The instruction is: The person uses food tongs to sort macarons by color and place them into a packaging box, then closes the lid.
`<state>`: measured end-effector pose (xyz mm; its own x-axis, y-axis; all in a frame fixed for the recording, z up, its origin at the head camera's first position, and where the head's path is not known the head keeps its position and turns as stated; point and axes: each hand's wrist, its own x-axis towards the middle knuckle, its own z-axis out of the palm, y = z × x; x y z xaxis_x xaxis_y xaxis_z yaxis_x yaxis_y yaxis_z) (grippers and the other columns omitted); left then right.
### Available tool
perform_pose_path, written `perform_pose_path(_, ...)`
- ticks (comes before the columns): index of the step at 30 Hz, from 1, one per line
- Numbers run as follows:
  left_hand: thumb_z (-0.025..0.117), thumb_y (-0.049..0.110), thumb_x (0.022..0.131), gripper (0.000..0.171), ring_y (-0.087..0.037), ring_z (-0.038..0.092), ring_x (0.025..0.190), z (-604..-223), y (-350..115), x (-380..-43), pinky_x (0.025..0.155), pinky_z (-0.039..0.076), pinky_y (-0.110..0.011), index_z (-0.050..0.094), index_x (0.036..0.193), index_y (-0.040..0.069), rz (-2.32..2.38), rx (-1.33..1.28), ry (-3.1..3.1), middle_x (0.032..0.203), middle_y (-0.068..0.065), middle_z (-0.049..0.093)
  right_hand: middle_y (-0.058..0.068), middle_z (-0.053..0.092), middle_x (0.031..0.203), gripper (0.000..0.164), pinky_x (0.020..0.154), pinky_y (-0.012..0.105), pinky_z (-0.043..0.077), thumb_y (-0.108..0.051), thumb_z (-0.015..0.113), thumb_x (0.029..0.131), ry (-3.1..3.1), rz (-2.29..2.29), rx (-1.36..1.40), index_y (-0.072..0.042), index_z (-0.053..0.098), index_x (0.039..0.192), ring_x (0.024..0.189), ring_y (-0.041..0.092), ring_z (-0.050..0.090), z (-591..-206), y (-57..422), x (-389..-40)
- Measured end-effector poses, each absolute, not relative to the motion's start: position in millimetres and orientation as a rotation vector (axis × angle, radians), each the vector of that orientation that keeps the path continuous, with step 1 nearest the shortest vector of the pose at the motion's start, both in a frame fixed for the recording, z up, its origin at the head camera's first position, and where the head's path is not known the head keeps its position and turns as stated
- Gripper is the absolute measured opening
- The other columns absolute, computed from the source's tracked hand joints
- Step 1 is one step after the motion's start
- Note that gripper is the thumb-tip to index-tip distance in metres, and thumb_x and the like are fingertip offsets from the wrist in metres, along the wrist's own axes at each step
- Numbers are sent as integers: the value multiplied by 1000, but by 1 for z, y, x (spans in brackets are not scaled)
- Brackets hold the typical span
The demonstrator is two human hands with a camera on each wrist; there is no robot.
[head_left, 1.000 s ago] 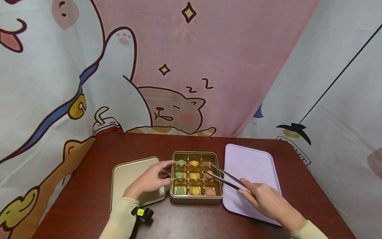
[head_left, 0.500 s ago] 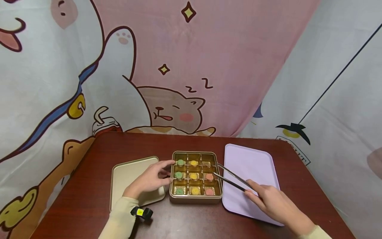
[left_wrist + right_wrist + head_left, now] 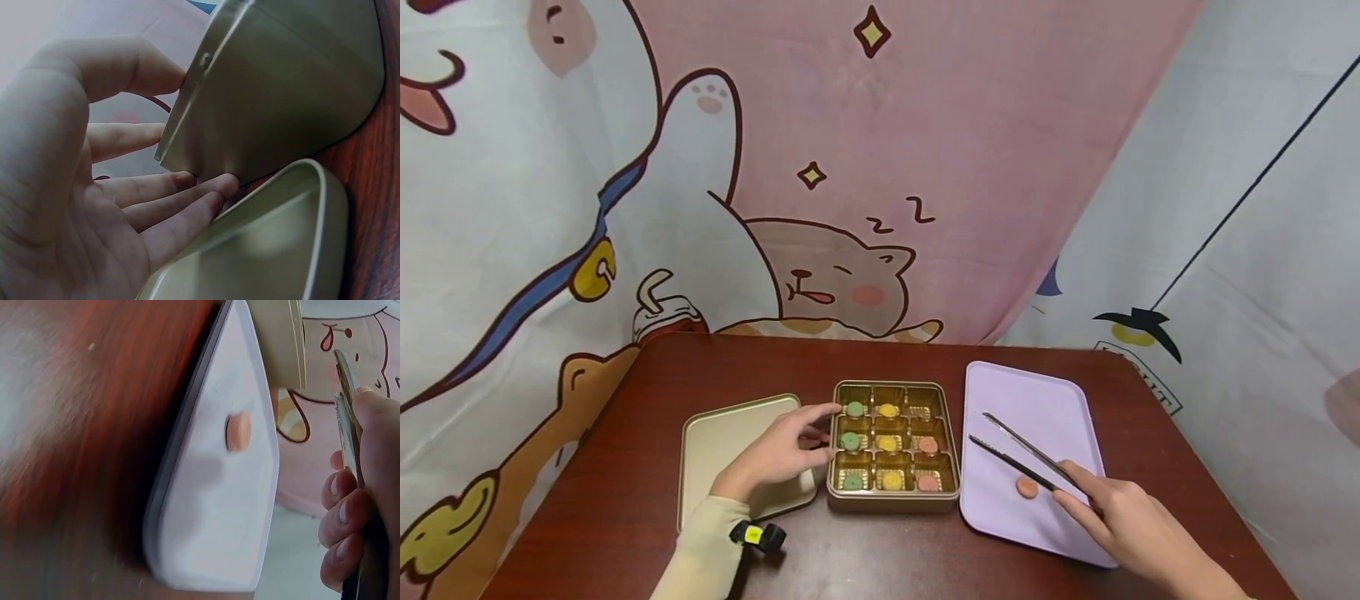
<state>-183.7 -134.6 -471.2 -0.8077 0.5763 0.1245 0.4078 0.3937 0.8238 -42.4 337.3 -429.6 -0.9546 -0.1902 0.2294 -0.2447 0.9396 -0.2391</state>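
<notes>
While left hand [image 3: 786,442] touches tin [image 3: 895,503], fingers loose, right hand [image 3: 1123,512] grips tongs [image 3: 1011,462]; red-brown table [image 3: 880,558], maybe wood, before cartoon-printed cloth [image 3: 1000,167].

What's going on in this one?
A person's right hand holds a pair of tongs over a lavender tray, the tips apart and gripping nothing. One pinkish round piece lies on the tray. The left hand touches the side of a nine-compartment tin, which holds three green, three yellow and two pink pieces; its far right compartment is empty. A lid lies left of the tin.
</notes>
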Motion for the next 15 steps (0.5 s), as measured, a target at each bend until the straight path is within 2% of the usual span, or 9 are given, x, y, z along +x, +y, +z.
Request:
perform_pose_path(7,73,8,93,67,-31,69,114,-471,-134,-183,101,60,-43,48,155,3,1384,863,2462,144,-19,59,-22,43,65,35,53,20,39,-35,76,97,-2912,381,268,-12,74,122,62,-5,42,-432,361,-29)
perform_pose_path(9,73,7,93,67,-31,69,114,-472,-134,-183,101,60,-43,48,155,2,1382,866,2464,144,-19,59,-20,55,72,36,53,21,43,-37,77,96,-2938,369,232,-12,73,121,64,-5,47,-434,366,-25)
perform_pose_path(12,72,7,93,67,-30,69,113,-472,-134,-184,100,60,-41,48,155,3,1385,870,2457,144,-19,59,-8,72,89,44,56,26,54,-41,77,96,-2997,358,160,-8,73,124,72,1,60,-437,374,-20)
perform_pose_path(15,72,8,93,66,-30,69,113,-472,-134,-184,100,60,-41,48,155,2,1381,879,2459,145,-19,58,8,77,102,56,63,36,62,-45,76,96,-3073,356,78,-1,71,129,80,13,70,-440,380,-19)
